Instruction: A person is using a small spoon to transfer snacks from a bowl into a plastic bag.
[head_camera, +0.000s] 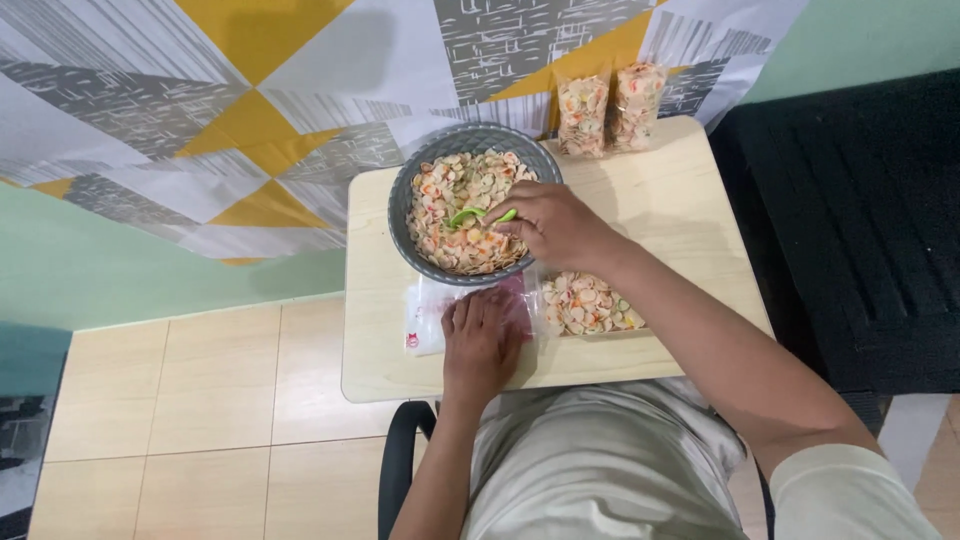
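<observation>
On the small table (690, 215), one grey bowl (412, 190) holds mixed crackers (455, 185); right hand (555, 225) grips a green scoop (466, 214), left hand (482, 340) lies flat on empty bags (425, 315). Two filled bags (608, 105) stand behind, one lies beside.

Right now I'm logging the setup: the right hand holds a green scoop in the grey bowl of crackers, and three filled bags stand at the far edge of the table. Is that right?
Not quite. The head view shows two filled bags at the far edge, not three. The rest holds: the right hand holds the green scoop in the grey bowl of crackers on the table.
</observation>
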